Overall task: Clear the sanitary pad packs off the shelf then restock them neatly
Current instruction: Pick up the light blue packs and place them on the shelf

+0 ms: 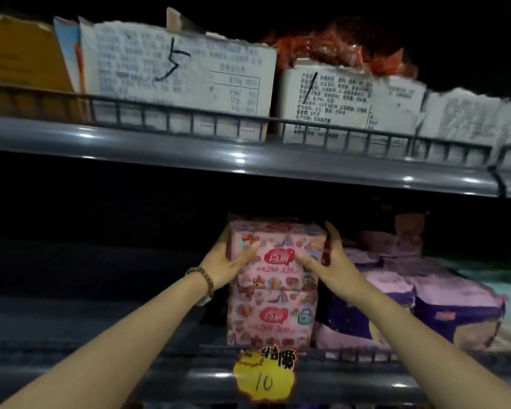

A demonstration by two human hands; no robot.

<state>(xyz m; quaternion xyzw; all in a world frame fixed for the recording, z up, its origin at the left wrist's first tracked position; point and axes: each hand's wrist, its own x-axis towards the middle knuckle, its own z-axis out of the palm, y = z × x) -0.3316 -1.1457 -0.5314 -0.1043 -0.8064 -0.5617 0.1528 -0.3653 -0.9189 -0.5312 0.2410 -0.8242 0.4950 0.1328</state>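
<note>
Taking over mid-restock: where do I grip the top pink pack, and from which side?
Take the top pink pack by its two side faces, from the front, as the left hand and right hand do. It is boxy, stacked on the lower pink pack, with the shelf overhead.

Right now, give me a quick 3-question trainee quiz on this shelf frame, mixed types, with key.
1. True or false: the left hand and right hand both hold the upper pink pack, directly above the lower pink pack.
2. What lies right of the pink stack? A. purple packs B. bottles C. cans
3. Fill in: the yellow price tag reads ___.
Key: 1 true; 2 A; 3 10.
</note>
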